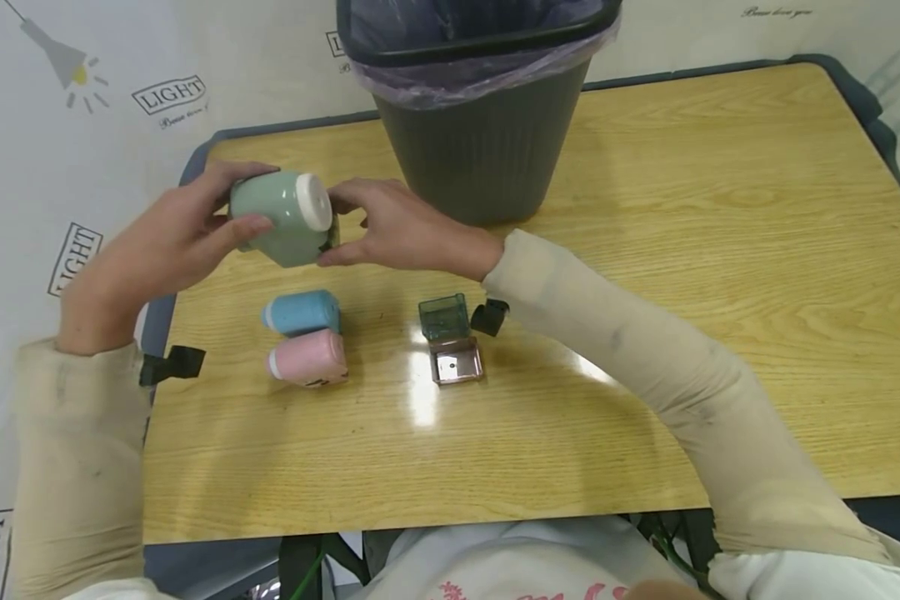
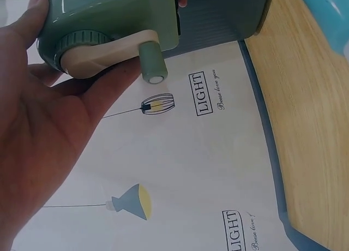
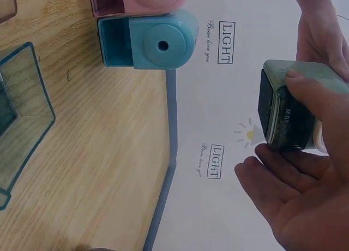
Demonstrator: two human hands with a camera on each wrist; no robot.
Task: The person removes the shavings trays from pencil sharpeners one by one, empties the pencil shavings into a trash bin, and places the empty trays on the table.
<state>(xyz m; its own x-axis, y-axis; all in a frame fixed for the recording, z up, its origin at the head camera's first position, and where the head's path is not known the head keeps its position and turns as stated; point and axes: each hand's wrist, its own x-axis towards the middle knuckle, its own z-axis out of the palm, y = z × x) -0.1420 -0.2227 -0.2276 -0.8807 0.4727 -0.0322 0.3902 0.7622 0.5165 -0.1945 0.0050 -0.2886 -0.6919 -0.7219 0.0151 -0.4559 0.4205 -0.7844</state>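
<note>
My left hand (image 1: 157, 237) grips a green pencil sharpener (image 1: 270, 208) from the left, raised above the table's far left part. Its pale crank handle (image 2: 112, 53) shows in the left wrist view, and a white round front faces right in the head view. At the sharpener's right end, thumb and finger of my right hand (image 1: 412, 225) pinch it by the clear, dark-filled shavings drawer (image 3: 292, 120). The other right fingers (image 3: 272, 180) stay loose below. Nearer me lie a blue pencil sharpener (image 1: 303, 312) and a pink pencil sharpener (image 1: 309, 358), side by side.
Right of these sharpeners sit two see-through drawers, a green drawer (image 1: 444, 318) and a pinkish-brown drawer (image 1: 456, 362). A dark bin (image 1: 480, 150) with a bag liner stands at the table's back edge. A printed wall covering (image 1: 262, 83) borders the wooden table (image 1: 720, 250).
</note>
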